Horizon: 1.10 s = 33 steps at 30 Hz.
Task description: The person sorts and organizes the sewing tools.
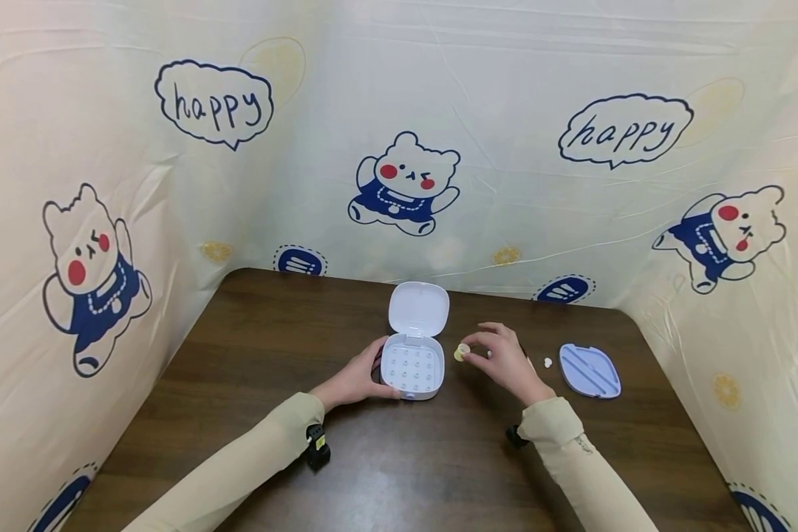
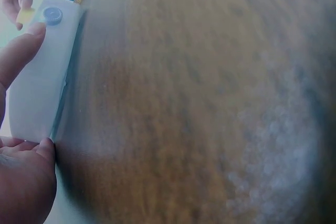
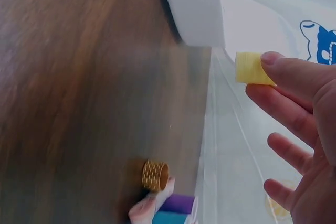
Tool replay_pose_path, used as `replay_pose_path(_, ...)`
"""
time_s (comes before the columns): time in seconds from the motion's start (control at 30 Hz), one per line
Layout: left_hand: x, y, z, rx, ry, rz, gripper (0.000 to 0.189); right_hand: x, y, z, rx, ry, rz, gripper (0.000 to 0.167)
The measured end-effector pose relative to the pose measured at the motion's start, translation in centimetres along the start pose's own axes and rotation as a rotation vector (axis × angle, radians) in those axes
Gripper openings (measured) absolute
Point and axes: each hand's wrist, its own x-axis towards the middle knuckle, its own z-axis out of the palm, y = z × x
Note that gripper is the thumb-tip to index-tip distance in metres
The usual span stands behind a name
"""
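- Left hand (image 1: 359,377): wraps the left side of the white box (image 2: 39,87), gripping it, with the thumb along the front wall near the round button (image 2: 52,16).
- Left sleeve (image 1: 239,458): reaches in from the front left of the box, a small black device at the wrist.
- Right hand (image 1: 505,358): raised just right of the box, thumb and forefinger pinching the yellow spool (image 3: 249,68); the ring and little fingers stand apart from it.
- Writing: "happy" in two speech bubbles (image 1: 216,103) on the cloth (image 1: 505,59) behind the box, one to its left, one to its right. A small dark mark near the right cuff is too small to read.
- Yellow spool: a short, pale yellow cylinder, held clear of the box's right side.
- Box: sits on the brown table (image 1: 399,465), its lid (image 1: 419,310) open at the back, rows of small pegs (image 1: 410,366) inside.
- Right of the box: a gold dimpled thimble (image 3: 152,176), purple and teal cylinders (image 3: 177,204) and, farther out, a blue slotted panel (image 1: 590,371).
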Motion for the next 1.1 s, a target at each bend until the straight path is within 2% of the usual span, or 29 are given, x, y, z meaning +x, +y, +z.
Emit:
replay_pose_path(0.2, 0.0, 0.1, 0.0, 0.009, 0.003, -0.019, 0.115, 0.7, -0.8, 0.6, -0.015, 0.016, 0.000, 0.018)
replay_pose_path(0.67, 0.0, 0.1, -0.1, 0.002, -0.006, 0.004, 0.115, 2.0, -1.6, 2.0, -0.007, 0.023, -0.050, 0.018)
replay_pose_path(0.9, 0.0, 0.0, 0.1, -0.004, -0.009, 0.007, 0.115, 2.4, -1.9, 2.5, -0.002, -0.013, -0.015, 0.018)
replay_pose_path(1.1, 0.0, 0.0, 0.0, -0.008, -0.005, -0.010, 0.116, 2.7, -2.0, 3.1, 0.000, -0.022, -0.016, 0.018)
